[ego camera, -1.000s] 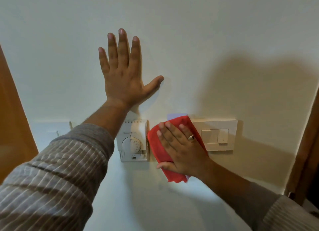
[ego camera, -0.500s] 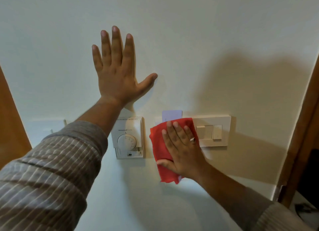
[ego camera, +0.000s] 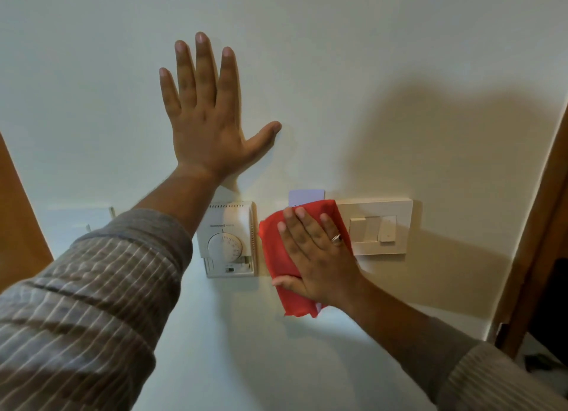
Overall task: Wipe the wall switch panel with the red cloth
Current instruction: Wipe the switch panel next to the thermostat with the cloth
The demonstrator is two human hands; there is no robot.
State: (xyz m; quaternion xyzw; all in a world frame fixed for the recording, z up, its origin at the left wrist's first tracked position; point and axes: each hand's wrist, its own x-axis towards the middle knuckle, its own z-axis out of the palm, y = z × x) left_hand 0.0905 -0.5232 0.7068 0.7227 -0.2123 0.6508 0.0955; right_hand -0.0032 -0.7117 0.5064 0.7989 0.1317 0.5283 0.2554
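Note:
The cream wall switch panel [ego camera: 381, 226] is mounted low on the wall, right of centre, with rocker switches on its face. My right hand [ego camera: 316, 257] presses the red cloth [ego camera: 273, 247] flat against the wall over the panel's left end, hiding that part. A pale card [ego camera: 305, 197] sticks up just above the cloth. My left hand [ego camera: 206, 118] lies flat on the bare wall above, fingers spread, holding nothing.
A white dial thermostat [ego camera: 229, 241] sits on the wall just left of the cloth. Wooden door frames border the view at the left edge [ego camera: 18, 223] and right edge [ego camera: 541, 226]. A faint white outlet [ego camera: 89, 220] shows at far left.
My right hand and the cloth slid slightly left and up along the panel's left end. My left hand stayed flat on the wall. The view shifted a little.

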